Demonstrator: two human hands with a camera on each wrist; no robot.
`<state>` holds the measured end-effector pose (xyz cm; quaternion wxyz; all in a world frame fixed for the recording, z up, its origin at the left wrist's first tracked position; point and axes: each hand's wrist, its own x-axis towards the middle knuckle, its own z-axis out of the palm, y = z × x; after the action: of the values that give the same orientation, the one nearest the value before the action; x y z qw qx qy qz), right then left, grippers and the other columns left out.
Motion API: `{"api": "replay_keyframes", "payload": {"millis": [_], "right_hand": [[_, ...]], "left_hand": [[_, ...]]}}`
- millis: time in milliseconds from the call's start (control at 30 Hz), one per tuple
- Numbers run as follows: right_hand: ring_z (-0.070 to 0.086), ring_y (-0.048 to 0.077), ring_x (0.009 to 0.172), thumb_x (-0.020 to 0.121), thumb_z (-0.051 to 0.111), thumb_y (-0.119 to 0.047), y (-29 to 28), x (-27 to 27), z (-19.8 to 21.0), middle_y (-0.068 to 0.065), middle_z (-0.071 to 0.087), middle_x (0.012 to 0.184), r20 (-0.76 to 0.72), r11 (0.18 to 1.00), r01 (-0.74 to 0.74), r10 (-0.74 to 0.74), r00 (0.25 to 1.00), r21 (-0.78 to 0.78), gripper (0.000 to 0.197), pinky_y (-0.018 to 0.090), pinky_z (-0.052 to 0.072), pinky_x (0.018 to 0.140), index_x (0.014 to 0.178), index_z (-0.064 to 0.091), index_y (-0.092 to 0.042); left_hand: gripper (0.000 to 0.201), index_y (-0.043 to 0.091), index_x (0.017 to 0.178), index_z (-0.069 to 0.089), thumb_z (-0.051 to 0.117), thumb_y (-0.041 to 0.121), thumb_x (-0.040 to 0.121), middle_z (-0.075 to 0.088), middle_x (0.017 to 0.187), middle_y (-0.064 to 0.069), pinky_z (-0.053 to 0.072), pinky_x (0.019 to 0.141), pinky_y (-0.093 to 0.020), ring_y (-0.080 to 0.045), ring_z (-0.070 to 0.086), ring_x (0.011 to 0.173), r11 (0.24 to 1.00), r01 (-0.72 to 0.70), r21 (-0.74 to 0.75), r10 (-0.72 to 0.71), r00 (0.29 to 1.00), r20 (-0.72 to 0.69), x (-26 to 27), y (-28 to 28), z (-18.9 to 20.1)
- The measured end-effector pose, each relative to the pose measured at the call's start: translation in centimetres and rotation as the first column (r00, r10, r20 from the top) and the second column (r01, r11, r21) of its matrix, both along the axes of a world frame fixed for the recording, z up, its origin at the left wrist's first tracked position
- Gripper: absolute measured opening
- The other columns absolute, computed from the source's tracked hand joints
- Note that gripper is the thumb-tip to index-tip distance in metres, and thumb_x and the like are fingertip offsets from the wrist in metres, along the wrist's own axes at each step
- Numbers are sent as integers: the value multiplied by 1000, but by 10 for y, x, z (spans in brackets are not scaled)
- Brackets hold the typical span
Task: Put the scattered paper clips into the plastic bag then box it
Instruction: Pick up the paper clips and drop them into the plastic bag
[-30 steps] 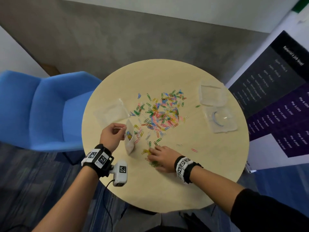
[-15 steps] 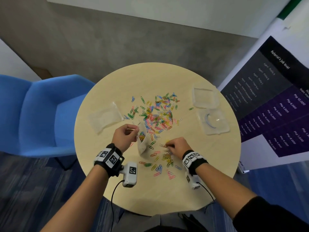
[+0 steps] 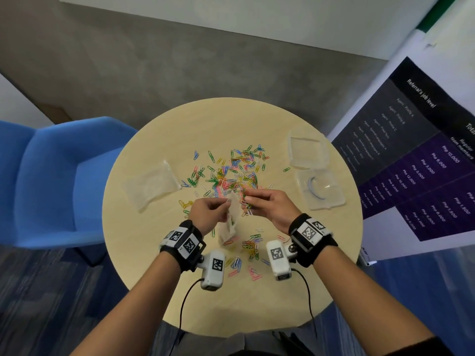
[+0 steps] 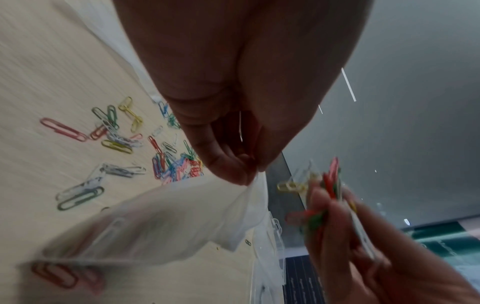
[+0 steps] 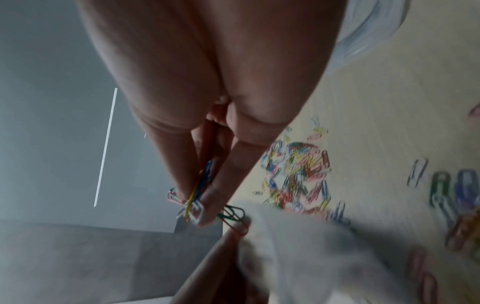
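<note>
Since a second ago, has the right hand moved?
Yes. The right hand has lifted off the table near its close edge, moving toward the main clip pile, and now pinches paper clips at the plastic bag.

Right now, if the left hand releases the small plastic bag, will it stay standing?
Probably not. The plastic bag looks thin and creased, hanging from the left hand's pinch, so it seems floppy. Few clips show inside, so it is likely light and would slump.
</note>
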<state>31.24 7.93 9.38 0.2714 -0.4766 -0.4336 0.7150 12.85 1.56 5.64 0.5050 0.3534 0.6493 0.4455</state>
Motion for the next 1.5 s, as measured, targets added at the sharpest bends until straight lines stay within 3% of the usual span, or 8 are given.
{"api": "replay_keyframes", "payload": {"millis": [233, 433, 833, 967, 1067, 1267, 1367, 1500], "right_hand": [[72, 11, 67, 89, 66, -1, -6, -19, -15, 10, 71, 91, 259, 999, -5, 14, 966, -36, 22, 21, 59, 64, 110, 69, 3], [67, 32, 105, 92, 57, -3, 5, -32, -3, 17, 64, 125, 683, 958, -269, 134, 718, 95, 25, 38, 56, 90, 113, 72, -3], [69, 23, 63, 86, 70, -6, 4, -9, -12, 14, 72, 78, 535, 937, -82, -121, 836, 339, 9, 35, 61, 57, 93, 74, -7], [63, 28, 109, 95, 57, -24, -1, 33, -64, 10, 66, 122, 865, 893, -405, 37, 501, 197, 35, 40, 51, 97, 128, 61, -13], [27, 29, 144, 101, 43, -30, -29, 41, -101, 14, 27, 158, 943, 722, -692, 226, 245, 6, 53, 38, 26, 118, 149, 32, -13], [37, 28, 138, 96, 45, -12, -72, 40, -109, 12, 38, 151, 913, 474, -867, 268, 306, 152, 41, 37, 34, 114, 137, 52, -13], [48, 27, 122, 94, 55, -30, -59, 67, -96, 9, 51, 132, 923, 620, -765, 168, 345, 173, 42, 41, 42, 104, 134, 54, -15], [47, 30, 123, 61, 79, -63, -60, 113, -98, 10, 34, 135, 961, 846, -532, 185, 205, -50, 114, 38, 43, 103, 150, 24, -18]], "left_hand": [[14, 20, 91, 75, 62, 16, 93, 70, 67, -8, 58, 69, -37, -17, 62, 56, 998, 66, 22, -63, 990, -127, 14, 6, -4], [17, 19, 101, 76, 60, 21, 94, 68, 62, 1, 53, 62, -24, -11, 60, 55, 992, 121, 47, -107, 966, -234, 24, 6, 1], [21, 9, 108, 73, 60, 16, 94, 66, 64, 4, 46, 54, -9, 4, 57, 47, 996, 67, 63, -52, 974, -220, 6, 14, -1], [21, 9, 109, 73, 61, 15, 93, 68, 68, -1, 50, 56, -13, 0, 59, 48, 998, 15, 57, -5, 983, -182, 1, 13, -2], [20, 10, 108, 74, 63, 16, 92, 69, 71, -4, 54, 62, -23, -5, 61, 49, 999, -11, 45, 18, 990, -143, -2, 13, -4], [19, 9, 106, 74, 65, 17, 91, 71, 71, -8, 59, 71, -34, -16, 63, 56, 998, -51, 33, 54, 994, -97, -6, 12, -6], [18, 10, 104, 74, 65, 18, 91, 70, 70, -8, 58, 70, -33, -15, 62, 54, 998, -62, 33, 65, 995, -82, -7, 9, -7], [18, 8, 105, 74, 65, 16, 91, 68, 68, -7, 55, 60, -23, -7, 60, 47, 995, -101, 24, 103, 992, -68, -9, 4, -7]]}}
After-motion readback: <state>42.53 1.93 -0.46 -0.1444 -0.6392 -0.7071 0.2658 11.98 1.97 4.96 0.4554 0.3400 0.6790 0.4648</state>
